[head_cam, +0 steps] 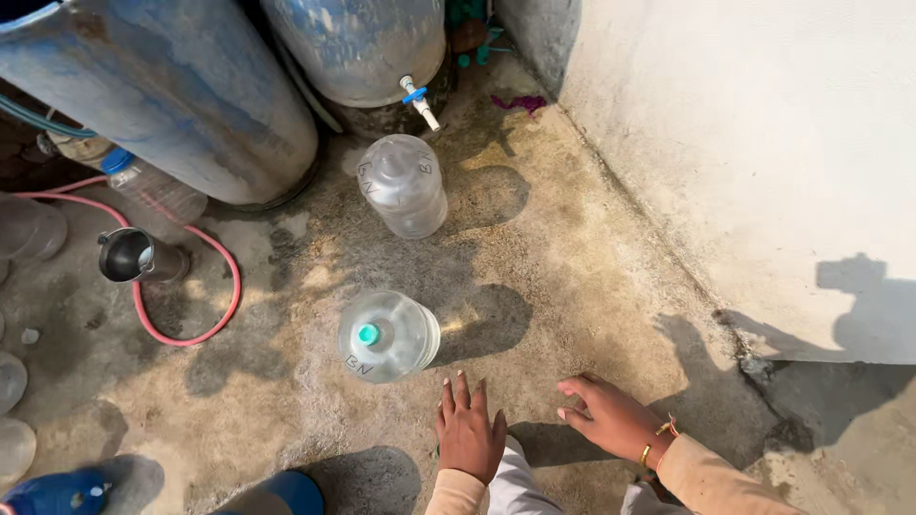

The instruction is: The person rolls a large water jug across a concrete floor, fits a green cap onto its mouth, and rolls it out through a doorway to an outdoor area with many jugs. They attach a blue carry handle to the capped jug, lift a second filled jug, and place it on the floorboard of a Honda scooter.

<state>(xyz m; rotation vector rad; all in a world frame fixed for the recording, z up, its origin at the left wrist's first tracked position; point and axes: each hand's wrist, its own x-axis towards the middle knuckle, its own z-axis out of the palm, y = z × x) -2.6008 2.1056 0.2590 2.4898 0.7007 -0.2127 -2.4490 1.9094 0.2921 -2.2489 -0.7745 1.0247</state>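
My left hand (468,432) hovers open, palm down, just below and right of a clear water jug with a green cap (386,335) standing on the concrete floor. It touches nothing. My right hand (611,415), with bangles at the wrist, is open with fingers slightly curled, further right over bare floor. A second clear jug without a cap (404,184) stands further away, under a white tap with a blue handle (419,100) on a blue drum (363,43).
A second large blue drum (181,95) stands at the left. A pink hose (181,286) loops around a metal cup (129,254). Plastic bottles (153,186) lie beside it. A white wall (763,143) runs along the right. Blue containers (57,494) sit at the bottom left.
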